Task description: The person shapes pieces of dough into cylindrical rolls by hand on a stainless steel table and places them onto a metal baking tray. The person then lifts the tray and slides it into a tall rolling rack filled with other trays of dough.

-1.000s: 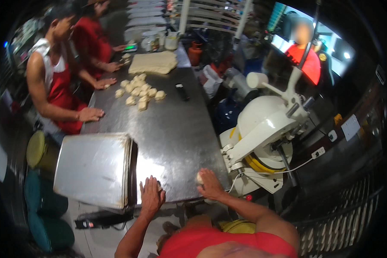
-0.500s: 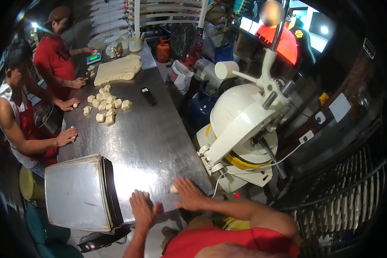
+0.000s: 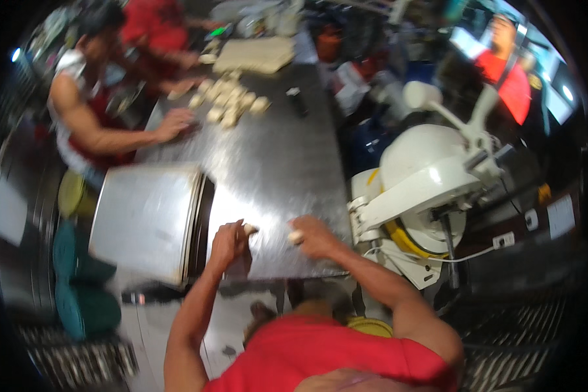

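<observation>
My left hand (image 3: 228,238) is curled on the steel table (image 3: 264,173) at a small dough piece (image 3: 249,229), its fingers bent round it. My right hand (image 3: 312,235) has its fingers closed on another pale dough piece (image 3: 296,237). Just left of my left hand lies a stack of metal trays (image 3: 144,219). Farther up the table are a loose pile of dough lumps (image 3: 233,99), a thick dough slab (image 3: 253,53) and a black oblong object (image 3: 296,101). The picture is blurred, so exact finger contact is hard to make out.
A large white machine (image 3: 418,163) with a trailing cord borders the table's right side. Two co-workers (image 3: 98,117) in red work along the left edge. A person in red (image 3: 503,85) is at the upper right. Teal drums (image 3: 85,307) stand on the lower left floor.
Both my hands have gone from flattened palms to curled fingers round the dough pieces. The view has shifted, so the table and trays appear higher than half a second ago.
</observation>
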`<state>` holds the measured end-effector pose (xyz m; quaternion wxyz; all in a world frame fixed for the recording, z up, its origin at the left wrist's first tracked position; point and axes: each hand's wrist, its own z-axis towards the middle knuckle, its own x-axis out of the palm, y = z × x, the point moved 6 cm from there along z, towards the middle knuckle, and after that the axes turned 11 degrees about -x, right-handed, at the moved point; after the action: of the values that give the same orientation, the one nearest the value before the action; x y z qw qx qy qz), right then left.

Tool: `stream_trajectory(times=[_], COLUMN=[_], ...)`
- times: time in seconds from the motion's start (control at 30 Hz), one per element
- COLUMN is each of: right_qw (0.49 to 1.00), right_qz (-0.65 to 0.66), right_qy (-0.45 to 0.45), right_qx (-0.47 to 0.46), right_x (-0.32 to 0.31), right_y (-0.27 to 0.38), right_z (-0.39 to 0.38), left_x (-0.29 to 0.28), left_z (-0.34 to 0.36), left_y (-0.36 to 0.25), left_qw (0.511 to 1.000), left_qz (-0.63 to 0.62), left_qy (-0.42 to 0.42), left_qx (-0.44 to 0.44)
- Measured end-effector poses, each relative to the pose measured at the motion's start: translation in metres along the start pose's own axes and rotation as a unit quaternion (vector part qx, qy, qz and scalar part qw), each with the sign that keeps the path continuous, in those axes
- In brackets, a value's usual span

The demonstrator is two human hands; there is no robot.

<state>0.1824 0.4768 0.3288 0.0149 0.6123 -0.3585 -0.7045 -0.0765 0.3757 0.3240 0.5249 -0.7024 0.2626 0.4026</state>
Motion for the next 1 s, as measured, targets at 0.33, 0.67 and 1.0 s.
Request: stream_trajectory(times=[0.33,0.67,1.0], right_qw=[0.955,0.967,0.972], right_qz=[-0.192,-0.199,-0.203], right_qy=[-0.223,-0.152,-0.110], right_qx=[0.036,-0.034,-0.051], right_x=[-0.064,-0.017,-0.015], right_y=[0.005,-0.022,0.001], right_z=[0.033,0.095,0.081], left_x=[-0.052,0.000,0.007], left_z=[0.019,0.064,0.049], left_y=[-0.011,-0.032,-0.027], left_qw=[0.984,0.976,0.965], left_qz=[0.040,0.127,0.170], left_qy=[-0.171,-0.116,-0.144], left_qx=[-0.009,0.135,0.138])
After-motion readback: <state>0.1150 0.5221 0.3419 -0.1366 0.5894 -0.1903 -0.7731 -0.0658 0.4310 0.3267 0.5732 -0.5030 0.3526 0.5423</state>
